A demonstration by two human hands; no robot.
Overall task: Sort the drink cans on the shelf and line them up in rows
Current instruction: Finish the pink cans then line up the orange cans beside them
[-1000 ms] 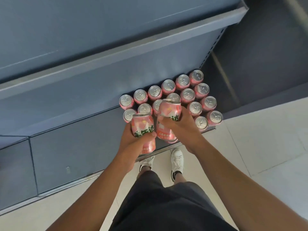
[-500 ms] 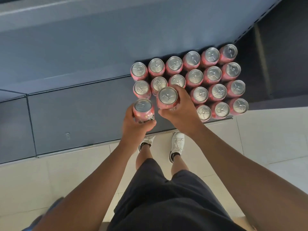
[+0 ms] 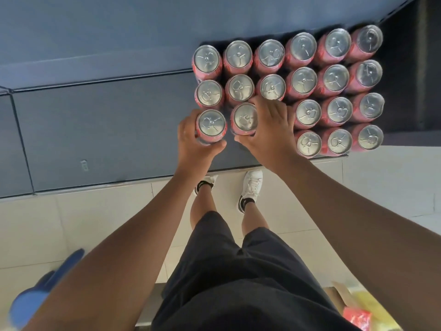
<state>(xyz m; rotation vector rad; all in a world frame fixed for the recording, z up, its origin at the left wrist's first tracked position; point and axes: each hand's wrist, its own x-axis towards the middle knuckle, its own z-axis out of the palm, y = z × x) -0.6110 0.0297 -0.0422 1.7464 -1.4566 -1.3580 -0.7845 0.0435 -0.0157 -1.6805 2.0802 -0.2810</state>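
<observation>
The pink cans [image 3: 303, 80] stand upright in a block on the right half of the dark shelf [image 3: 95, 130], silver tops up. There are six in the back row and six in the row at 6 o'clock of it. Two more cans sit at the block's near left corner, each in a hand. The left hand [image 3: 196, 145] wraps the left can [image 3: 211, 122], thumb curled round its 6 o'clock side and fingers at 9 o'clock. The right hand [image 3: 270, 131] grips the right can [image 3: 245, 117] from 3 o'clock, its thumb under the near edge. The two held cans stand just beside each other. Whether they rest on the shelf or hang just above it cannot be told. At 3 o'clock of the right hand, two short rows of three cans fill the block's near right corner. Below the shelf edge lie pale floor tiles [image 3: 71, 223], white shoes [image 3: 251, 185] and dark shorts [image 3: 238, 271]. A blurred blue object [image 3: 35, 297] sits at 7 o'clock and a red and yellow packet [image 3: 358, 318] at 5 o'clock.
</observation>
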